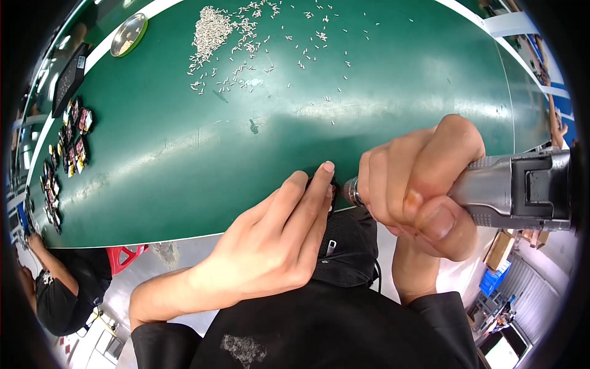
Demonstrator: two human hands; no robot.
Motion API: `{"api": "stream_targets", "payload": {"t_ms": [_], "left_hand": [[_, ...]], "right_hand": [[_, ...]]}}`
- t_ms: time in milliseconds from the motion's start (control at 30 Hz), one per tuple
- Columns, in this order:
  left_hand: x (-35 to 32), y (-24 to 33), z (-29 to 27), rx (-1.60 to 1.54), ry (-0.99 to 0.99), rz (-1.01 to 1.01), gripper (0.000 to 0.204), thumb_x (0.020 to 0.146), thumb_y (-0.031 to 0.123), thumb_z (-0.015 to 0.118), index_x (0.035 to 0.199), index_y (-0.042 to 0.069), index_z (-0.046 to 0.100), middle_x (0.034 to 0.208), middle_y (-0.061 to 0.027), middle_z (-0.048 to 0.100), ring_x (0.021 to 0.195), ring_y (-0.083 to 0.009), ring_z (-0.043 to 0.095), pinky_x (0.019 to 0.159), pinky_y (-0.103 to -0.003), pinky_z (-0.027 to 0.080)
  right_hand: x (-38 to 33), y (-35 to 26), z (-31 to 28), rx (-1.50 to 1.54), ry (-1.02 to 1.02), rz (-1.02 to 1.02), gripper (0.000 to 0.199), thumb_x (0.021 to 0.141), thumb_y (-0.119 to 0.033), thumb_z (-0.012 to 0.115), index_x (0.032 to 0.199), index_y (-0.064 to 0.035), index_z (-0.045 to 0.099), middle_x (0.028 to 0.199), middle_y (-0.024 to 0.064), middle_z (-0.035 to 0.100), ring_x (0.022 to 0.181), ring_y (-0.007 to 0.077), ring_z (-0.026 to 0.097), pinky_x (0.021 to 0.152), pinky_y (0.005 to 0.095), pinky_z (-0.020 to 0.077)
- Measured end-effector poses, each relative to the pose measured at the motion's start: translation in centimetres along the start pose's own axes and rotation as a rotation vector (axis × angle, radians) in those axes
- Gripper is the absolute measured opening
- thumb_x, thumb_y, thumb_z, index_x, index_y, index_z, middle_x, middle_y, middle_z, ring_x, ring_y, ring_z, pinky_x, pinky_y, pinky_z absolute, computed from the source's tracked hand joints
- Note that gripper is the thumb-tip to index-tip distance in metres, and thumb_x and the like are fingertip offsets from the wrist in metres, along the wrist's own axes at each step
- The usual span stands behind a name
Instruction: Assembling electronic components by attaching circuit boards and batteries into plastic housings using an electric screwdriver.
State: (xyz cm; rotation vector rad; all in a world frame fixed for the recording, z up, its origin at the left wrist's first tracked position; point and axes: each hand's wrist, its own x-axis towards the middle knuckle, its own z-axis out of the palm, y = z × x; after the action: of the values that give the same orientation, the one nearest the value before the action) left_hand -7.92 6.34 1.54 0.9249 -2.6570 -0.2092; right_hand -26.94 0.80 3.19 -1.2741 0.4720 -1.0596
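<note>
Power driver (516, 187) occupied 3 o'clock, grasped by the right hand (421, 184); black part (334, 199) sat at 2 o'clock from the left hand (273, 246), which partly covered it, hold not discernible; pale pins (211, 34) lay on the desk (153, 190) at 11 o'clock.

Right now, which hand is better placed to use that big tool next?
Probably the right: the right hand grips the grey tool, its tip pointing toward the small dark piece, while the left hand is at that piece.
</note>
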Motion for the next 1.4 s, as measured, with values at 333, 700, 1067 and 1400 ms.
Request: {"api": "stream_targets", "payload": {"t_ms": [333, 700, 1067, 1400], "left_hand": [[-0.8, -0.1, -0.1, 0.012, 0.076, -0.003, 0.035, 0.067, 0.006, 0.063, 0.096, -0.014, 0.065, 0.11, -0.0247, 0.062, 0.1, -0.0292, 0.058, 0.086, -0.033, 0.051], [-11.4, -1.0, -3.1, 0.09, 0.156, -0.529, 0.04, 0.071, -0.002, 0.066, 0.11, -0.006, 0.061, 0.125, -0.0163, 0.058, 0.103, -0.0313, 0.058, 0.085, -0.037, 0.052], [-23.3, -12.5, -8.3, 0.817, 0.231, -1.2, 0.06, 0.089, 0.016, 0.061, 0.141, -0.001, 0.034, 0.148, -0.0286, 0.023, 0.132, -0.0465, 0.03, 0.108, -0.051, 0.029], [-5.3, -7.7, -3.4, 0.159, 0.346, -0.683, 0.034, 0.076, -0.003, 0.069, 0.109, 0.0, 0.061, 0.108, -0.0133, 0.057, 0.098, -0.0298, 0.058, 0.082, -0.037, 0.048]], "right_hand": [[1.2, -0.3, -0.4, 0.076, -0.118, 0.057, 0.014, 0.071, -0.005, 0.072, 0.07, -0.0037, 0.059, 0.061, 0.0046, 0.06, 0.053, 0.0134, 0.055, 0.051, 0.0258, 0.0419], [-0.4, 0.2, -3.6, 0.619, -0.089, -0.259, 0.017, 0.082, -0.007, 0.068, 0.074, -0.0063, 0.053, 0.047, 0.0017, 0.051, 0.036, 0.0109, 0.049, 0.04, 0.024, 0.0454], [-2.1, 2.2, -2.9, 0.646, 0.132, -0.078, 0.013, 0.084, -0.009, 0.058, 0.08, -0.0059, 0.047, 0.049, 0.0001, 0.04, 0.038, 0.0101, 0.039, 0.042, 0.0267, 0.0395], [-3.5, 3.3, -3.7, 0.888, 0.323, -0.075, 0.008, 0.09, -0.014, 0.048, 0.087, -0.006, 0.049, 0.051, -0.0011, 0.038, 0.041, 0.0103, 0.037, 0.049, 0.029, 0.0387]]}}
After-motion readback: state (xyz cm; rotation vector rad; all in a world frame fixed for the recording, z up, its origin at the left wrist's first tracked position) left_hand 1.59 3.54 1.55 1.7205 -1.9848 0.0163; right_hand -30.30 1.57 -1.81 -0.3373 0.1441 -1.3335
